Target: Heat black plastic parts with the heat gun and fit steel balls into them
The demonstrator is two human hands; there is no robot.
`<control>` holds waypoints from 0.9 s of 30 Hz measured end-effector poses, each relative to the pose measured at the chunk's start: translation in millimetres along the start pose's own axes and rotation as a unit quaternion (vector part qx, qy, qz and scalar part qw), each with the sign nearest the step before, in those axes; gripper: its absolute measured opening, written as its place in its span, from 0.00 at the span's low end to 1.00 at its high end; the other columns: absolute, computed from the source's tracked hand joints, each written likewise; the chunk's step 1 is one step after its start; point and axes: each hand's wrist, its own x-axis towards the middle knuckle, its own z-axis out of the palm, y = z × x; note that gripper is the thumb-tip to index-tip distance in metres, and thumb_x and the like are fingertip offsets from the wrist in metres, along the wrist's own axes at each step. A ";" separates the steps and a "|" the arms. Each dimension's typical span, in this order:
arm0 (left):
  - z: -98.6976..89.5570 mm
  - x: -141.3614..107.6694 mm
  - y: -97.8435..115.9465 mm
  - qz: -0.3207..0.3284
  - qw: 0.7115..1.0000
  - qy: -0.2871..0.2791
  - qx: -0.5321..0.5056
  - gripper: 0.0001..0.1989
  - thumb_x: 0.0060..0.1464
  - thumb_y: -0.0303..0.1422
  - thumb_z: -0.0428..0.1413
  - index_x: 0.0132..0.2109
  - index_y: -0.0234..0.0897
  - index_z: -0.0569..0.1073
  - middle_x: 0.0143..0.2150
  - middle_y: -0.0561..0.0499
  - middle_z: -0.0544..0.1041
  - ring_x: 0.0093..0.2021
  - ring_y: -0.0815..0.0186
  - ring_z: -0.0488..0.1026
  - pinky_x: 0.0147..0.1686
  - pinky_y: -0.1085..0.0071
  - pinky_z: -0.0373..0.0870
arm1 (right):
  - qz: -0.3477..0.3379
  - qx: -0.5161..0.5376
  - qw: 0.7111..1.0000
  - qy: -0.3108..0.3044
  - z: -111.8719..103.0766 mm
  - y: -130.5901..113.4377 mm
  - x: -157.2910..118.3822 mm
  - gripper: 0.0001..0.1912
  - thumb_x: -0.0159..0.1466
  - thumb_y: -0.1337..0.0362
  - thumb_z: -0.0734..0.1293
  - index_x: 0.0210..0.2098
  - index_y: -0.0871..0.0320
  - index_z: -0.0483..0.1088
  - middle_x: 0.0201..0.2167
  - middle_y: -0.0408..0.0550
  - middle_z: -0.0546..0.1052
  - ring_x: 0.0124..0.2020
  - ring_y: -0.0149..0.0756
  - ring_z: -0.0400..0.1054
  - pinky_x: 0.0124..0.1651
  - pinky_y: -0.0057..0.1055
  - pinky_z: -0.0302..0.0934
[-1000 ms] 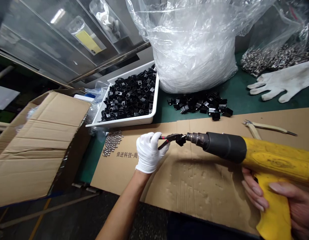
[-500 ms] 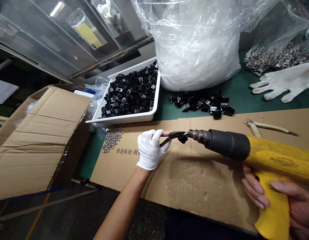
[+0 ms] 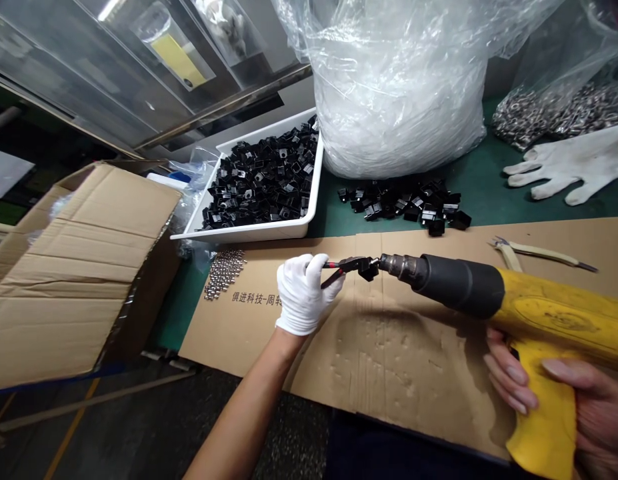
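Black square fitting (image 3: 369,270) sits clamped in pliers (image 3: 339,269), which the white-gloved left hand (image 3: 303,295) grips closed, just beside the nozzle of a yellow heat gun (image 3: 549,313) clutched by the bare right hand (image 3: 601,413), above flattened cardboard (image 3: 403,360) with steel balls (image 3: 223,273) on it.

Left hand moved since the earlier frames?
No. The gloved left hand sits just right of the printed characters on the cardboard, same offset as before; only the head camera shifted.
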 end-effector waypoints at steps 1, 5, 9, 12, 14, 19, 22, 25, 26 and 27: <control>0.1 -0.2 0.2 0.000 1.000 0.000 0.001 0.20 0.62 0.44 0.61 0.55 0.40 0.69 0.41 0.43 0.77 0.39 0.54 0.72 0.39 0.61 0.64 | 0.002 -0.004 1.000 -0.001 -0.2 -0.4 -0.2 0.22 0.65 0.53 0.67 0.55 0.55 0.76 0.32 0.52 0.73 0.27 0.41 0.66 0.31 0.40 0.67; 0.6 -0.3 0.9 0.000 1.000 0.004 0.005 0.20 0.62 0.44 0.61 0.55 0.40 0.69 0.41 0.43 0.77 0.39 0.54 0.72 0.40 0.61 0.64 | 0.005 -0.012 1.000 0.006 1.0 -1.5 -0.9 0.22 0.64 0.53 0.68 0.54 0.55 0.77 0.32 0.52 0.73 0.27 0.41 0.66 0.31 0.40 0.67; 0.6 0.2 1.4 0.000 1.000 0.005 0.006 0.20 0.62 0.44 0.60 0.55 0.40 0.68 0.41 0.43 0.77 0.39 0.54 0.72 0.40 0.61 0.64 | 0.004 -0.009 1.000 0.015 3.9 -1.9 -0.8 0.22 0.63 0.54 0.68 0.54 0.55 0.77 0.32 0.52 0.73 0.26 0.41 0.66 0.30 0.39 0.68; 0.2 0.5 1.8 0.001 1.000 0.005 0.006 0.20 0.62 0.44 0.61 0.54 0.39 0.68 0.41 0.43 0.77 0.39 0.55 0.72 0.40 0.61 0.64 | 0.003 -0.006 1.000 0.015 5.2 -2.1 0.1 0.22 0.64 0.54 0.68 0.54 0.55 0.77 0.32 0.51 0.73 0.26 0.41 0.66 0.30 0.39 0.68; 0.0 0.6 2.1 0.000 1.000 0.006 0.005 0.20 0.62 0.44 0.61 0.54 0.39 0.68 0.41 0.43 0.77 0.39 0.55 0.72 0.40 0.61 0.64 | 0.003 -0.007 1.000 0.012 5.4 -2.1 0.7 0.22 0.64 0.54 0.68 0.54 0.55 0.77 0.32 0.51 0.73 0.26 0.41 0.66 0.30 0.39 0.68; 0.1 -0.1 2.7 -0.006 1.000 0.004 0.000 0.19 0.62 0.43 0.61 0.55 0.40 0.69 0.41 0.43 0.77 0.40 0.55 0.72 0.40 0.61 0.64 | 0.008 -0.013 1.000 0.005 4.4 -2.4 0.8 0.22 0.64 0.54 0.68 0.54 0.55 0.76 0.32 0.51 0.73 0.27 0.40 0.66 0.31 0.39 0.67; 0.1 -0.4 3.2 -0.012 1.000 -0.001 -0.002 0.19 0.62 0.44 0.61 0.55 0.41 0.69 0.41 0.44 0.77 0.40 0.55 0.72 0.41 0.61 0.63 | 0.008 -0.016 1.000 0.003 4.5 -2.7 1.5 0.22 0.64 0.54 0.68 0.54 0.54 0.76 0.32 0.51 0.73 0.27 0.41 0.66 0.31 0.39 0.67; 0.0 -0.3 3.4 -0.013 1.000 0.001 -0.008 0.20 0.62 0.43 0.61 0.55 0.40 0.69 0.42 0.43 0.77 0.40 0.54 0.72 0.41 0.61 0.63 | 0.007 -0.010 1.000 0.014 6.1 -2.3 2.3 0.21 0.64 0.54 0.68 0.54 0.54 0.77 0.32 0.51 0.73 0.27 0.41 0.66 0.30 0.38 0.67; 0.2 -0.4 3.3 -0.012 1.000 0.002 -0.011 0.20 0.62 0.43 0.62 0.55 0.40 0.69 0.42 0.43 0.77 0.40 0.54 0.72 0.41 0.60 0.64 | 0.005 -0.007 1.000 0.019 6.7 -2.1 2.3 0.21 0.64 0.54 0.68 0.54 0.54 0.77 0.32 0.51 0.73 0.27 0.40 0.66 0.30 0.38 0.66; 0.5 -0.8 3.2 -0.013 1.000 0.002 -0.015 0.20 0.62 0.43 0.62 0.56 0.40 0.69 0.42 0.43 0.77 0.40 0.54 0.72 0.41 0.60 0.64 | 0.004 -0.003 1.000 0.023 7.2 -1.8 2.1 0.21 0.64 0.54 0.68 0.54 0.54 0.77 0.32 0.51 0.73 0.26 0.40 0.66 0.30 0.38 0.66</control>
